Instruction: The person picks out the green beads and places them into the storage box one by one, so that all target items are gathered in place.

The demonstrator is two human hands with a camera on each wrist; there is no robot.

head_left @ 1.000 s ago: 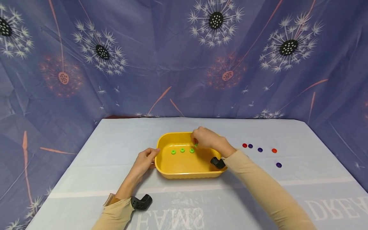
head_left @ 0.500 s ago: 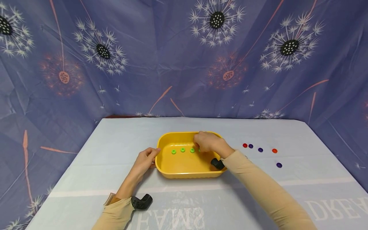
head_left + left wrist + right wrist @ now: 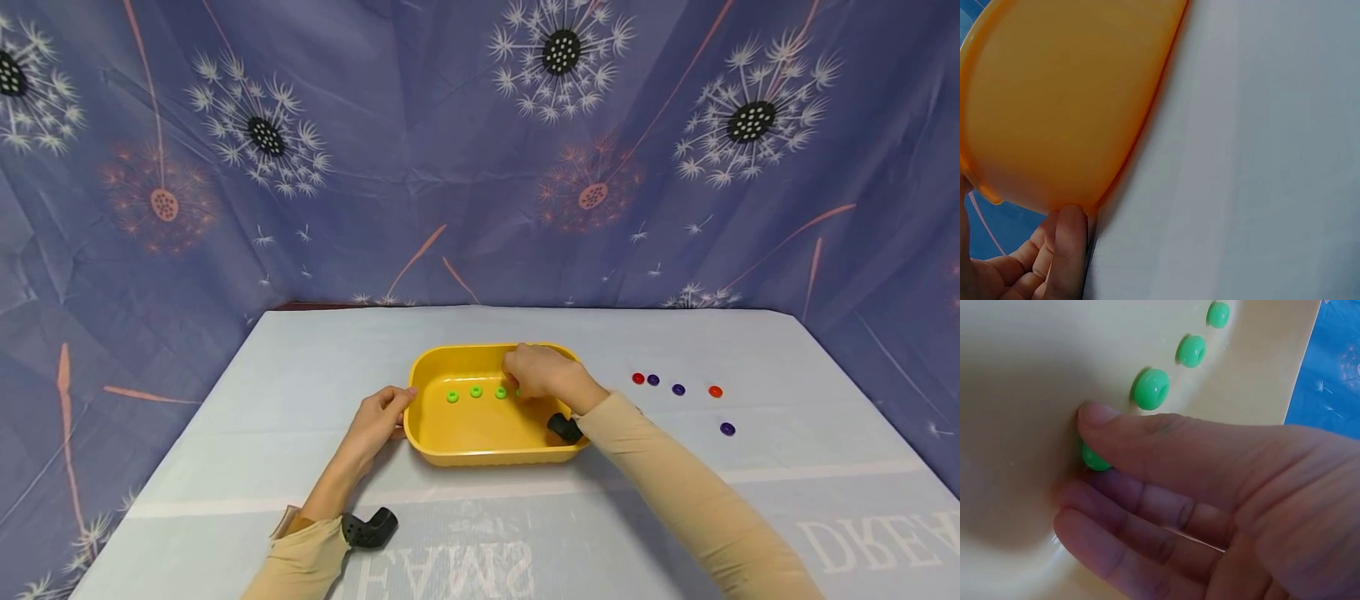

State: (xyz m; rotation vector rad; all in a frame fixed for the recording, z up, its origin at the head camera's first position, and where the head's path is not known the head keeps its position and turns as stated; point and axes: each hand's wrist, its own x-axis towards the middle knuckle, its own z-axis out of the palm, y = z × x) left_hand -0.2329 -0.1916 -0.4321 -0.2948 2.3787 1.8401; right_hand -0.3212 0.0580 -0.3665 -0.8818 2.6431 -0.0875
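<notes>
A yellow plastic tray (image 3: pixel 487 457) stands on the table in the head view. My left hand (image 3: pixel 377 418) grips its left end, with the thumb near the rim; in the left wrist view the fingers curl by the tray's side. My right hand (image 3: pixel 546 371) reaches down inside the tray. Thumb and forefinger pinch a round green bead (image 3: pixel 1094 457) on the tray floor, partly covered by the thumb. Beside it, a row of green beads lies in the tray: the nearest bead (image 3: pixel 1151 389), a middle bead (image 3: pixel 1192 351) and the farthest bead (image 3: pixel 1218 315).
To the tray's right, on the pale table cloth (image 3: pixel 465 533), lie a red bead (image 3: pixel 638 378), an orange-red bead (image 3: pixel 716 392) and dark blue beads (image 3: pixel 678 389). A blue dandelion-print curtain (image 3: pixel 450 167) hangs behind the table. Black wrist cameras (image 3: pixel 370 528) sit on both wrists.
My right hand has shifted slightly right and down in the tray with the green bead, then stayed nearly still. The left hand and the other beads have kept their places.
</notes>
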